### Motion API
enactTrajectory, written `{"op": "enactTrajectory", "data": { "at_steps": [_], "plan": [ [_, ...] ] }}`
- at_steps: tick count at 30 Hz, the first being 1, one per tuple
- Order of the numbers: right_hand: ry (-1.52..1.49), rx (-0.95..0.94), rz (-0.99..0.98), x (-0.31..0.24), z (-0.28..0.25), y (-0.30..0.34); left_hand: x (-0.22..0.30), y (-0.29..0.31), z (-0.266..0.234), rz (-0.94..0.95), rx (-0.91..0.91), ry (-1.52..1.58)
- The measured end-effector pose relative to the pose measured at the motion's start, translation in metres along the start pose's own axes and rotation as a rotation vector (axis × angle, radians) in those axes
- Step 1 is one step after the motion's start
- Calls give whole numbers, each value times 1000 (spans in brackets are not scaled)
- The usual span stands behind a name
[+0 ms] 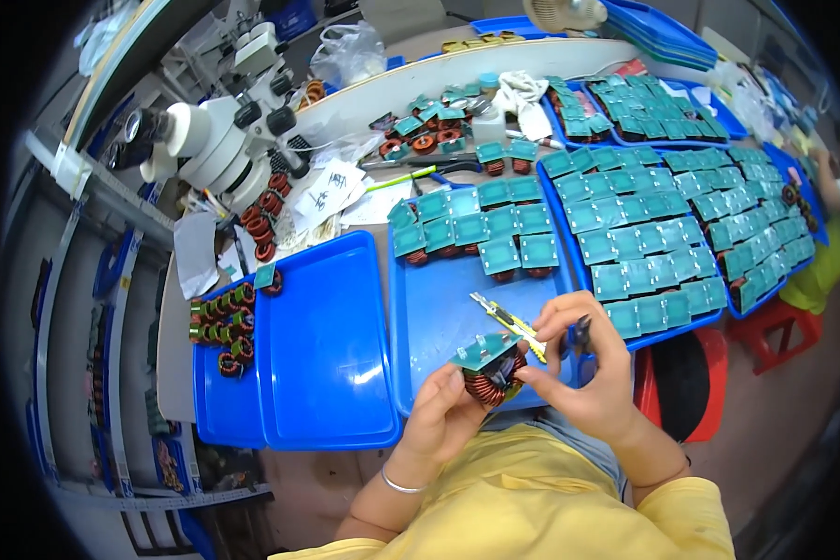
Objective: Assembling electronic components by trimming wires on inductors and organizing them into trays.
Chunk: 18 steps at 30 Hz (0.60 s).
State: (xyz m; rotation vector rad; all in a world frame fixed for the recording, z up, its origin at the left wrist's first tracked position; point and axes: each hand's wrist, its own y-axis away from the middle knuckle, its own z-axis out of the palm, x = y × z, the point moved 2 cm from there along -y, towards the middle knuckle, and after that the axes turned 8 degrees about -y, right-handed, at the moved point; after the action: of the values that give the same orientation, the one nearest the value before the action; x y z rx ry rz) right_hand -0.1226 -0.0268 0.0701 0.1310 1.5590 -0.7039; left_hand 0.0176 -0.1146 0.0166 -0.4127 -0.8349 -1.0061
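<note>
In front of my body, my left hand (439,416) grips a copper-wound toroidal coil (487,385) that has a green circuit board (483,352) on its top. The coil is tilted, and the board faces up and away from me. My right hand (590,370) is at the coil's right side, its thumb close to the windings and its fingers curled. A small dark piece (583,333) shows among those fingers; its kind is unclear. Just beyond the board is a yellow utility knife (509,325), its near end by my right fingertips; whether they touch it I cannot tell.
Under my hands is a blue tray (420,322) with rows of board-topped coils (469,227). More full trays (579,266) stand right. On the left, a blue tray (331,341) adjoins one with bare coils (226,322). A microscope (217,145) stands behind. At far right is another person (835,215).
</note>
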Motion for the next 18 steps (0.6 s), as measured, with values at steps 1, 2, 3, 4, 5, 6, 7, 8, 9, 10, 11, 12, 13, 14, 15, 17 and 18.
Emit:
{"op": "enactTrajectory", "data": {
  "at_steps": [1, 2, 3, 4, 5, 6, 7, 8, 9, 10, 11, 12, 13, 14, 15, 17, 18],
  "plan": [
    [0, 13, -3, 2, -3, 0, -1, -2, -1, -8, -10, -6],
    [55, -33, -53, 2, -5, 1, -2, -5, -1, -26, -52, 15],
    [111, -79, -101, 3, -8, 1, -3, -8, -1, -43, -93, 37],
    [113, -143, -105, 8, -12, 2, -3, -9, 0, -50, -104, 35],
    [128, -125, -108, 7, -15, 2, -3, -10, 1, -64, -72, 30],
    [109, -185, -60, 6, -16, 1, -4, -10, 1, -78, -41, 25],
    [92, -244, -13, 6, -16, 1, -6, -5, -3, -97, 0, -25],
    [114, -292, 0, 4, -19, 1, -5, -2, -6, -108, 17, -76],
    [150, -366, -5, 2, -22, 2, -4, -1, -15, -194, -134, -118],
    [94, -448, 71, 0, -23, 4, -3, 1, -19, -263, -186, -159],
    [30, -535, 148, 0, -22, 4, -3, 1, -18, -260, -227, -161],
    [55, -503, 145, -1, -27, 4, -6, 0, -15, -269, -191, -236],
    [96, -510, 125, -3, -32, 4, -5, -6, -12, -274, -154, -312],
    [133, -528, 106, -3, -36, 3, -2, -10, -8, -275, -181, -311],
    [150, -511, 104, -4, -45, -2, 4, -16, -6, -176, -169, -418],
    [371, -339, 36, -4, -85, -24, 18, -28, -10, -14, -66, -629],
    [498, -251, -34, -1, -111, -40, 29, -28, -20, 51, 36, -734]
  ]
}}
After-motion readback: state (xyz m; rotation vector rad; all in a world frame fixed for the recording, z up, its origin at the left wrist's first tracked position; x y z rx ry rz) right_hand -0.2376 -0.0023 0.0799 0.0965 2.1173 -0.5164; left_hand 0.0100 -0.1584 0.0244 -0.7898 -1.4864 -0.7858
